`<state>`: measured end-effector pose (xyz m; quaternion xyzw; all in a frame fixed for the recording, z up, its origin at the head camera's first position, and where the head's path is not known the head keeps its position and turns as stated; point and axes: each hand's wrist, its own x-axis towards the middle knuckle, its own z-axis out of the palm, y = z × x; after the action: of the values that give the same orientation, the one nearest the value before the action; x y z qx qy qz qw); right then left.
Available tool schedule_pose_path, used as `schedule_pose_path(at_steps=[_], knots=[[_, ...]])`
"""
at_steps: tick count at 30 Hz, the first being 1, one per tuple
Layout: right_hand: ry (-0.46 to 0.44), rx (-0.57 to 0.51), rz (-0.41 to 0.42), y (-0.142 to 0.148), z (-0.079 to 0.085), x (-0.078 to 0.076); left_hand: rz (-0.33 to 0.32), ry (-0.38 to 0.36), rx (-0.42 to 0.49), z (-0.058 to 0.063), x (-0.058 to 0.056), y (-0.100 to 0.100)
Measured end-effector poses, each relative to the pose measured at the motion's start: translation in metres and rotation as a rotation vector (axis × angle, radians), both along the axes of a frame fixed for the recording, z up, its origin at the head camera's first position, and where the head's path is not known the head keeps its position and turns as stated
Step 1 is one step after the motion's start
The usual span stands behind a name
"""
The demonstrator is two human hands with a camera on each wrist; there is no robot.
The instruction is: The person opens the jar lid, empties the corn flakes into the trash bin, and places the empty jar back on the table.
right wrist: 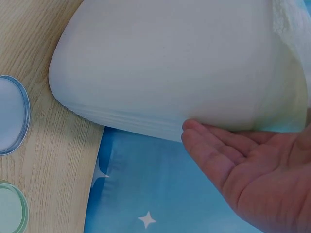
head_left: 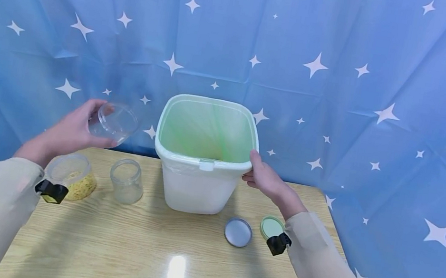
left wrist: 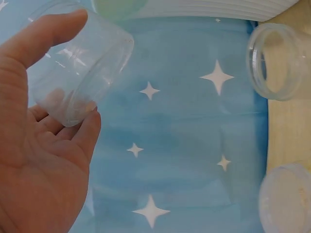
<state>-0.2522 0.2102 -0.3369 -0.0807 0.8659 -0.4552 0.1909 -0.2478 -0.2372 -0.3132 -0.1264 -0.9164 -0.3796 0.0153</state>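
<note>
My left hand [head_left: 73,128] grips a clear plastic jar [head_left: 115,123] in the air, left of a white trash bin [head_left: 196,188]. In the left wrist view the jar [left wrist: 80,63] is tilted, with the thumb on one side and fingers on the other; it looks see-through, with no contents visible. The bin stands upright with a thin green-tinted bag [head_left: 194,125] lining it, and something yellowish shows low inside. With its thumb on the bin's right rim, my right hand [head_left: 266,179] holds the bin; its fingers lie against the outer wall in the right wrist view.
At the table's left stand a clear jar [head_left: 126,184] and a wider clear container [head_left: 79,185] with yellow crumbly stuff. Right of the bin lie a grey-white lid [head_left: 238,232] and a green lid [head_left: 272,226]. A blue starred curtain [head_left: 221,38] hangs behind the wooden table [head_left: 124,249].
</note>
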Motion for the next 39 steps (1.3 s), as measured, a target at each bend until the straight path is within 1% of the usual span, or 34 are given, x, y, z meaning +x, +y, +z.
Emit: schedule_pose_path(at_steps=[3,7,11,14,17,19,27,33,39], knots=[[0.001,0.000,-0.002,0.000,-0.001,-0.001,-0.009,-0.014,0.007,-0.009,0.005,-0.003],[0.003,0.000,-0.002,0.000,-0.001,-0.001,-0.040,-0.035,0.021,-0.021,0.012,-0.008],[0.002,-0.002,-0.004,0.000,-0.001,0.000,-0.091,-0.004,0.012,-0.037,0.018,-0.012],[0.001,-0.003,-0.003,-0.001,-0.001,-0.001,-0.094,0.008,-0.022,-0.050,0.025,-0.013],[-0.002,-0.007,-0.005,0.000,-0.001,-0.001,-0.084,-0.023,-0.048,-0.061,0.031,-0.012],[-0.002,-0.008,-0.005,0.000,-0.001,-0.001,-0.089,-0.044,-0.052,-0.068,0.034,-0.011],[0.002,-0.004,-0.001,-0.001,-0.002,-0.001,-0.144,-0.076,0.035,-0.100,0.043,0.001],[0.007,-0.006,0.004,-0.001,-0.002,0.001,-0.158,-0.084,0.046,-0.121,0.049,0.011],[0.008,-0.008,0.000,0.000,-0.002,0.001,-0.169,-0.122,0.080,-0.138,0.054,0.018]])
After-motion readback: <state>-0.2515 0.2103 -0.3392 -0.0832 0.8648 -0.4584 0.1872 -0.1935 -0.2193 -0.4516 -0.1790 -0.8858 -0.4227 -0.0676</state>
